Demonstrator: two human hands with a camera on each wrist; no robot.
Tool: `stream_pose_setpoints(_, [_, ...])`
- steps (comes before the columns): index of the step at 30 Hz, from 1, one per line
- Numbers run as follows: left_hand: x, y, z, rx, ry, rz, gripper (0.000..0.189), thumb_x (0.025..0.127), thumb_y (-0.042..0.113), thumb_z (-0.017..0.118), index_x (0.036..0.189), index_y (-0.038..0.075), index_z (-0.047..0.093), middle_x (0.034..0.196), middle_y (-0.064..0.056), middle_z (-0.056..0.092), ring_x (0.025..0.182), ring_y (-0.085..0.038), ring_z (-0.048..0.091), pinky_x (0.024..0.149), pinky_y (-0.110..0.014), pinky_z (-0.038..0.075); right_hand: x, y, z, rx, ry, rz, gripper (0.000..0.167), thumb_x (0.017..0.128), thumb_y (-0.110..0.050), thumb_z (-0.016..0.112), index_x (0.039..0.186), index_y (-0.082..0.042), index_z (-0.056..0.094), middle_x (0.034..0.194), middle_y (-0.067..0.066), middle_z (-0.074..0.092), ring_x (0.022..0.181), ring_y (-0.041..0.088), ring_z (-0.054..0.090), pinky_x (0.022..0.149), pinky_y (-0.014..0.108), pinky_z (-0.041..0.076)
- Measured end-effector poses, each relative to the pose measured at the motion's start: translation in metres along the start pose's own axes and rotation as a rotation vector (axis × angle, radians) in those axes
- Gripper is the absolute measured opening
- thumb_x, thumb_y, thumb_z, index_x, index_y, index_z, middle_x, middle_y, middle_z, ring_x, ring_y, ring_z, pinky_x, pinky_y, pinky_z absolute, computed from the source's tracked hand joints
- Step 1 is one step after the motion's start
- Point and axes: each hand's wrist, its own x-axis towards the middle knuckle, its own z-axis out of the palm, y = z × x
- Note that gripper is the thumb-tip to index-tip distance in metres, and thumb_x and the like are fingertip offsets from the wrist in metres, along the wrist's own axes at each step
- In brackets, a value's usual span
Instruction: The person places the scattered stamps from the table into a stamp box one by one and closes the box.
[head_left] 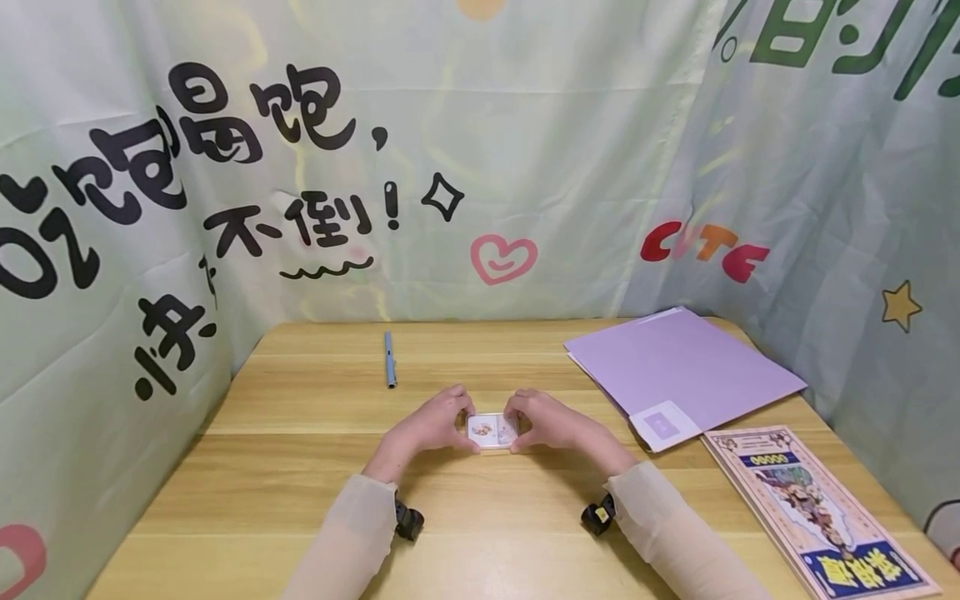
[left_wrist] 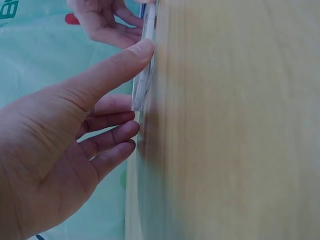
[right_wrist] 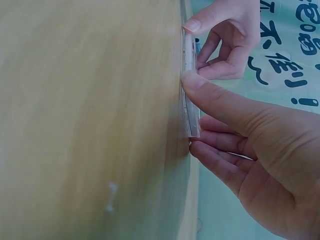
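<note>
In the middle of the table, a small flat clear-edged case point(head_left: 484, 431) with little printed pictures on its top lies between both hands. My left hand point(head_left: 438, 423) pinches its left end, thumb on the near side and fingers on the far side. The right hand point(head_left: 553, 421) grips the opposite end in the same way. Seen edge-on in the left wrist view, the case point(left_wrist: 141, 90) is thin and transparent, close over the tabletop. The right wrist view shows the right thumb point(right_wrist: 195, 82) against its near edge.
A blue pen point(head_left: 390, 360) lies at the back left of the wooden table point(head_left: 300, 500). On the right are a purple folder point(head_left: 690, 367) and, nearer, a pink illustrated booklet point(head_left: 810, 500). Printed curtains point(head_left: 570, 167) stand behind and beside the table.
</note>
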Motion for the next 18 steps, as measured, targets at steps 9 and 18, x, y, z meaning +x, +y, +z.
stream_pose_setpoints(9, [-0.0009, -0.0004, -0.0007, -0.019, 0.015, 0.018, 0.051, 0.071, 0.033, 0.087, 0.107, 0.004, 0.065, 0.1, -0.001, 0.053, 0.086, -0.013, 0.046, 0.078, -0.027, 0.043, 0.0012, -0.0023, -0.0014, -0.002, -0.01, 0.018, 0.043, 0.074, -0.021, 0.085, 0.107, -0.001, 0.065, 0.098, 0.007, 0.064, 0.085, 0.016, 0.054, 0.074, 0.023, 0.048])
stream_pose_setpoints(18, [-0.0017, -0.0005, 0.0012, -0.017, 0.027, 0.025, 0.051, 0.072, 0.032, 0.087, 0.107, 0.004, 0.065, 0.101, -0.003, 0.054, 0.087, -0.013, 0.046, 0.079, -0.029, 0.044, 0.0008, -0.0007, 0.0003, 0.002, -0.002, 0.019, 0.044, 0.074, -0.021, 0.084, 0.108, 0.0, 0.065, 0.1, 0.007, 0.064, 0.087, 0.014, 0.055, 0.078, 0.024, 0.051])
